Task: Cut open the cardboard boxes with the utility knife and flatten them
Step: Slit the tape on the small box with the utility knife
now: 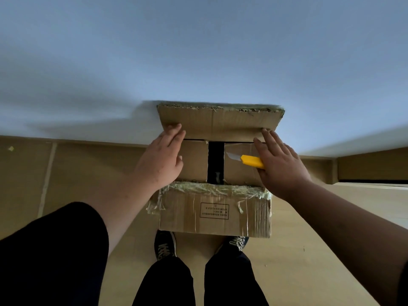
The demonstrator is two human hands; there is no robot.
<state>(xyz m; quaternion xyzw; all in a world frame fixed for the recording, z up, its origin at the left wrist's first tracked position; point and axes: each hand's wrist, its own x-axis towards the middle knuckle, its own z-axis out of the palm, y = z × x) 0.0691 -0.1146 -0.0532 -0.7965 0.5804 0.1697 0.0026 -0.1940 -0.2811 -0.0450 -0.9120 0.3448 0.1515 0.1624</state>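
A brown cardboard box (215, 212) stands on the floor in front of my feet, with torn tape along its near top edge. Its far flap (220, 121) is raised against the wall, and two inner flaps lie flat with a dark gap between them. My left hand (162, 160) lies flat on the left inner flap, fingertips touching the far flap. My right hand (280, 164) rests on the right side of the box top and holds a yellow utility knife (249, 161), whose blade is out and points left over the right inner flap.
A pale wall (198, 51) rises right behind the box. The wooden floor (309, 250) spreads left and right. My shoes (164, 245) stand just before the box. A low step or ledge (371, 166) sits at the far right.
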